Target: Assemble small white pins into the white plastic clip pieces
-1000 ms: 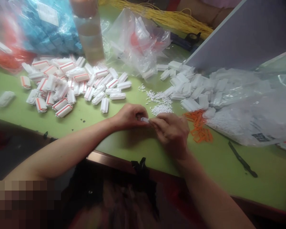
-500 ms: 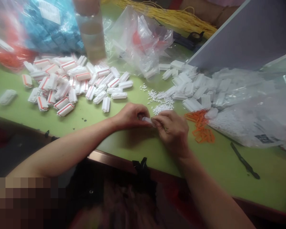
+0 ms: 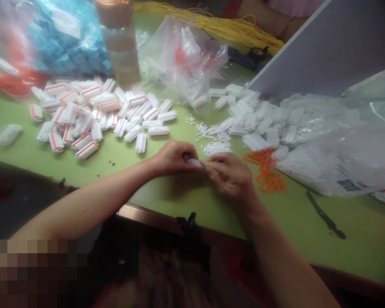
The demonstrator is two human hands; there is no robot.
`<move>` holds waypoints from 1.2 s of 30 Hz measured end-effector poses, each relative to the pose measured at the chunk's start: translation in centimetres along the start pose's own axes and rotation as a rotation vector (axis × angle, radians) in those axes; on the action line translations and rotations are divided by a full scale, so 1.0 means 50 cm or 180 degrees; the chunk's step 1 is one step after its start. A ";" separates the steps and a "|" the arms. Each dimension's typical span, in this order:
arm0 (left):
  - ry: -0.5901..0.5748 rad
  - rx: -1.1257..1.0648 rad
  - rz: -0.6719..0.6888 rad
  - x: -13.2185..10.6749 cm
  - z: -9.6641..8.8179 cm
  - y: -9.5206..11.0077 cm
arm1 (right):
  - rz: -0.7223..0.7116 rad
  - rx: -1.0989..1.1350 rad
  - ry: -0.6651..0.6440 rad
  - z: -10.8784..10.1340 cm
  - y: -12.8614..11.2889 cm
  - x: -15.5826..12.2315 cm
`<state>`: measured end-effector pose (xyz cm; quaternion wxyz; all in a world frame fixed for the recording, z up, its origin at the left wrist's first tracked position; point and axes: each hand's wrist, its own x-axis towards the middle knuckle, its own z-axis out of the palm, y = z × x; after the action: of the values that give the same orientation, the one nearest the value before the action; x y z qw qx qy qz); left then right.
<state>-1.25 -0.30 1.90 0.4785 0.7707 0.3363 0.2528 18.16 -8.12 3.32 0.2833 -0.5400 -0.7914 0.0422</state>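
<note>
Note bare left hand (image 3: pixel 173 157) gripping a small, oblong, whitish plastic block (image 3: pixel 195 162), just on the near side of the loose scatter of tiny white plastic pegs (image 3: pixel 216 148). Log bare right hand (image 3: pixel 234 175), also nearside of scatter, with fingertips closed at block's right end; cannot tell on what exactly. Expect light, stiff, smooth, perhaps slippery handling; take hold by the long sides. Looks pale, narrow, slightly tilted, hidden by fingers at right end.

Small white piece (image 3: pixel 195 163), slightly tilted
</note>
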 end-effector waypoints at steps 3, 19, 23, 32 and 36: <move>-0.0027 0.0017 0.0048 0.000 -0.001 -0.004 | 0.0737 0.0298 0.0365 -0.017 0.027 0.001; -0.0051 0.0097 0.0200 0.000 0.000 -0.006 | 0.1420 0.0165 -0.0004 0.014 0.058 -0.002; -0.0244 0.0139 0.0347 -0.001 -0.008 0.002 | 0.1120 0.0491 0.0250 0.002 0.027 0.005; -0.0286 0.0066 0.0368 0.000 -0.010 -0.007 | 0.0562 0.0816 0.0072 0.007 -0.012 0.011; -0.0262 0.0096 0.0404 0.001 -0.009 -0.011 | 0.0278 0.0612 0.0126 0.015 -0.006 0.009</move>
<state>-1.68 0.15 1.58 0.4633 0.8074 0.2706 0.2457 17.44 -7.68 3.00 0.3473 -0.5451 -0.7536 0.1196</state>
